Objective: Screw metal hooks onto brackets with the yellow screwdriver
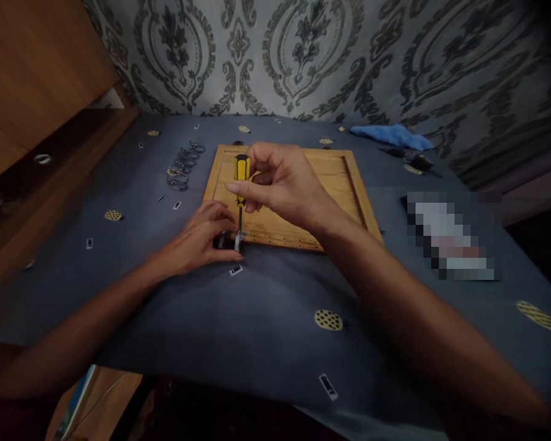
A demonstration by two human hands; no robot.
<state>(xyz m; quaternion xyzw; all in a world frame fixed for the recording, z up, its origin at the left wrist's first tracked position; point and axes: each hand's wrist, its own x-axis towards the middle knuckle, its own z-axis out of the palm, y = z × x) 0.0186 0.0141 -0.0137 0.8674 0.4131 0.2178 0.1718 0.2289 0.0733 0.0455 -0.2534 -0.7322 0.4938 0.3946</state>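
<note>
My right hand (282,180) grips a yellow-and-black screwdriver (242,171), upright with its handle between thumb and fingers. Its tip meets a small shiny metal fitting (239,240) at the near left corner of a framed wooden panel (303,236). My left hand (206,236) steadies that fitting, thumb in front and fingers behind, resting partly on the panel's edge. A dark part of the fitting shows between thumb and fingers; the rest is hidden. Small dark holes run along the panel's near edge.
Several metal ring clamps (183,162) lie in a row left of the panel, with a small screw (160,198) near them. A blue cloth (392,136) and a dark tool (413,159) lie at the back right. A blurred-out flat object (450,236) is on the right.
</note>
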